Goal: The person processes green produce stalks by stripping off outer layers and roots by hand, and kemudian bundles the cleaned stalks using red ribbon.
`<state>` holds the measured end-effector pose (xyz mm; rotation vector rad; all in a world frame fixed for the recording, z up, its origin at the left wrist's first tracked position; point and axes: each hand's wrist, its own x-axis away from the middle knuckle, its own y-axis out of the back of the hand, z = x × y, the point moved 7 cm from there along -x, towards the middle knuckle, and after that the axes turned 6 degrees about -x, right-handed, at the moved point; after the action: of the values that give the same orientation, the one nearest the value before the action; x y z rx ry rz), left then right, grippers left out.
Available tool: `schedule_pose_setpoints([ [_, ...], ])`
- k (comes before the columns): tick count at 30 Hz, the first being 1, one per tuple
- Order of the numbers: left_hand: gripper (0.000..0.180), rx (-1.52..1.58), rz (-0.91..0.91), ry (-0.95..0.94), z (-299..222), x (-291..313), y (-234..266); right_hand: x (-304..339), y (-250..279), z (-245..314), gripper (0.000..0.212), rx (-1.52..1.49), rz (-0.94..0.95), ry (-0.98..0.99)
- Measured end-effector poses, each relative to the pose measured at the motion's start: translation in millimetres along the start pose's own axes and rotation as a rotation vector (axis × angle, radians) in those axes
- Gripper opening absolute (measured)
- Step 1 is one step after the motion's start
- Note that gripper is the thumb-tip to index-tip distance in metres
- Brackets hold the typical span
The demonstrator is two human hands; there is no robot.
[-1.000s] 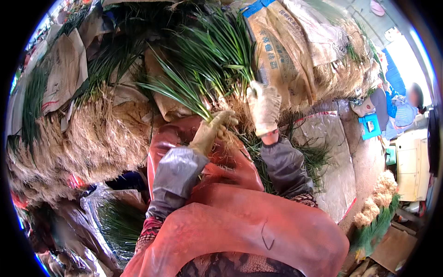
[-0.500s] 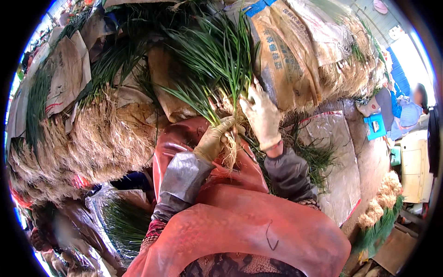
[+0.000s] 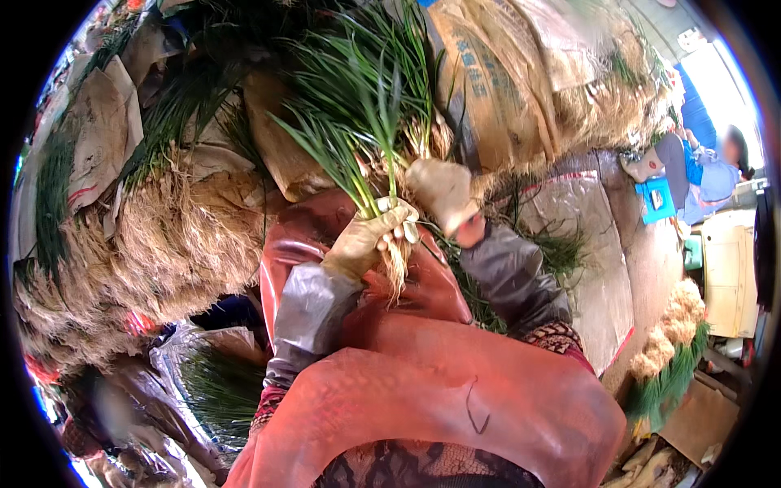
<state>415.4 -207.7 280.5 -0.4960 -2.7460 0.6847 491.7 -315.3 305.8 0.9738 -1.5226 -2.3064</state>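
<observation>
Over the red apron (image 3: 455, 374) that covers the person's lap, the gloved left hand (image 3: 370, 237) is curled round a small bunch (image 3: 355, 185) of long-leaved green plants, its leaves fanning up and away while pale roots (image 3: 396, 272) dangle below the fist. Just beside it, the gloved right hand (image 3: 441, 193) is blurred, its fingers pointing toward the stems; whether they pinch anything, I cannot tell. Beyond both hands lies the larger heap (image 3: 350, 89) of the same plants, next to a tan sack (image 3: 484, 93). The step in hand looks like gathering stalks into the left fist, with the bunch partly made up, as far as I can judge. Adding another stalk would call for the right fingers to single one out near its base, without tangling roots, while the left grip stays firm yet gentle on the stems.
</observation>
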Motion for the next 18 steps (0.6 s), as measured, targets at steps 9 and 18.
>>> schedule_pose_setpoints([
  [9,0.025,0.119,-0.184,-0.023,24.6,23.4,25.3,-3.2,-15.3,-9.5,0.037,0.05,0.253,-0.076],
  [18,0.031,0.078,-0.354,0.083,45.7,7.8,33.1,-4.3,-45.9,3.1,0.026,-1.279,0.662,-0.435],
])
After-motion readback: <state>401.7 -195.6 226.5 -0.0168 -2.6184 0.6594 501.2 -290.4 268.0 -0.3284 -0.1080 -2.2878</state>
